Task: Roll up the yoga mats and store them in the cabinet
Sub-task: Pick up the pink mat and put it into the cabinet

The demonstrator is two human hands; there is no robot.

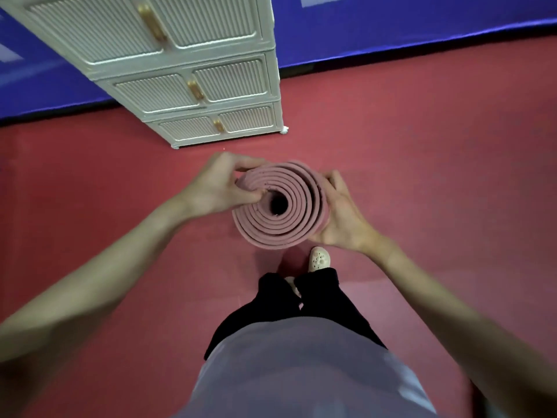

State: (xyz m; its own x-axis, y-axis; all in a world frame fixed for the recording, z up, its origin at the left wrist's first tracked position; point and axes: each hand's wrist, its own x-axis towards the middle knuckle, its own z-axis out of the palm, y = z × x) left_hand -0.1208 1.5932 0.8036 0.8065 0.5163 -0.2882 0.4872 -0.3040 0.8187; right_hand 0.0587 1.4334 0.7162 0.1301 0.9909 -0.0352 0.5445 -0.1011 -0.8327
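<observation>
A pink yoga mat (289,224), rolled into a spiral, stands on end in front of me and I look down into its hollow core. My left hand (217,185) pinches the inner layers at the roll's upper left edge, thumb and fingers curled over the rim. My right hand (340,215) wraps around the roll's right side and grips it. The white cabinet (187,76) with ribbed doors and gold handles stands just beyond the roll, all its doors closed.
The floor (422,176) is red all around. A blue wall panel (407,34) runs behind the cabinet. My feet in light shoes (319,259) stand right below the roll, my dark trousers and white shirt fill the bottom centre.
</observation>
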